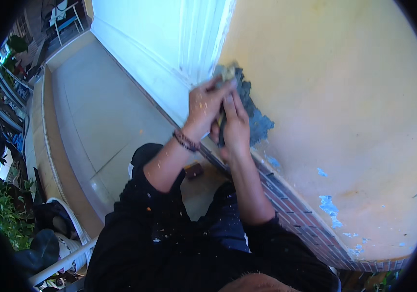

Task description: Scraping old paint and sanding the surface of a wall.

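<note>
My left hand [203, 104] and my right hand [235, 125] are close together at the wall, beside the white door frame. Between them shows the dark, partly yellow handle of a scraping tool [221, 127]; its blade is hidden. The right hand wraps round the handle, while the left hand's bent fingers press near the tool's upper end. A pale, blurred flake of paint [228, 73] stands out from the wall just beyond the fingertips. Around the hands, a ragged grey bare patch [261, 127] breaks the yellow painted wall [330, 97]. Small chips are flying over my arms and dark clothes.
The white door [140, 29] rises at the upper left over a grey tiled ledge [91, 102]. Brick-patterned trim [291, 204] runs along the wall's foot. A reddish-brown block [194, 170] lies between my knees. Plants [11, 209] and a pale rail [65, 260] are at the left.
</note>
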